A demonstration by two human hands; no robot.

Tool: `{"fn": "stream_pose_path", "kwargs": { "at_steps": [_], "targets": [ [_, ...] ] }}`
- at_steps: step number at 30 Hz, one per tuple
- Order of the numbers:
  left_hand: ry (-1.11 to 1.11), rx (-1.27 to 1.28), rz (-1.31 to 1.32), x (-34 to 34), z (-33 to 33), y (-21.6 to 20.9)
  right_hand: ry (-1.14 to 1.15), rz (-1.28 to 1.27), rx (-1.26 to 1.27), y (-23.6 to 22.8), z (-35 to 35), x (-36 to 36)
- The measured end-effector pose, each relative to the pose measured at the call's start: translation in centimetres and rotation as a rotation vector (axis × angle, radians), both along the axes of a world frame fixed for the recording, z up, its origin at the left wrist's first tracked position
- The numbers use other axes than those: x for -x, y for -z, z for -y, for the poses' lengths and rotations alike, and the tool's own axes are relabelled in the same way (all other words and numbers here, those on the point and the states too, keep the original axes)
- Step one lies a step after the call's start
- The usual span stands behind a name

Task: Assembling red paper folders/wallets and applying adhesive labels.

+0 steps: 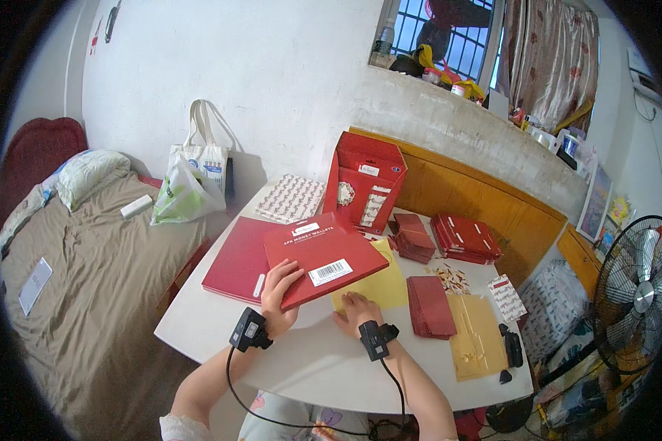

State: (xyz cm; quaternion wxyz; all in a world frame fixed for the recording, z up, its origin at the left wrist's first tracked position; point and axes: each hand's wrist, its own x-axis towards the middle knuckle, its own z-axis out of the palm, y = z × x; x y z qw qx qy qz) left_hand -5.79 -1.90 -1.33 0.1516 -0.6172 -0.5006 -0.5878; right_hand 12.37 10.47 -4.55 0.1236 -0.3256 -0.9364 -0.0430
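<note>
My left hand [280, 294] is closed on the lower left edge of a flat red cardboard package [324, 257], with a white barcode label facing up. The package tilts above the white table. A stack of larger dark red flat folders [232, 257] lies under and left of it. My right hand [358, 312] rests on a yellow sheet [390, 283], thumb apart from the fingers. The package covers part of that sheet. Right of my right hand lies a stack of dark red cards [430, 307]. Both wrists wear black cabled devices.
An upright red box [368, 180] stands at the back beside patterned white sheets [293, 197]. Red packs [465, 237] and small paper scraps [452, 279] lie at the right, near a yellow-brown sheet [478, 342]. A bed [95, 294] is at left, a fan [640, 290] at right.
</note>
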Motion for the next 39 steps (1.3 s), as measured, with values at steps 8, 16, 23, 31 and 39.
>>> {"fn": "stream_pose_path", "kwargs": {
  "at_steps": [8,16,23,31,39],
  "targets": [
    [-0.037,-0.013,0.012,0.6,0.6,0.1,0.009,0.056,0.107,-1.0,0.5,-0.5],
    [-0.080,-0.053,0.067,0.7,0.9,-0.5,-0.177,0.032,-0.478,1.6,-0.4,-1.9],
    [-0.117,-0.122,0.065,1.1,0.5,-0.4,0.034,-0.071,-0.356,-0.6,-3.0,-3.5],
    [-0.117,-0.089,0.071,1.2,0.6,-0.1,0.350,-0.531,-0.279,-5.7,-6.3,-5.2],
    [0.045,0.017,-0.204,0.8,-0.1,0.5,0.275,-0.743,-0.413,-8.3,-5.9,-6.5]
  ]
}}
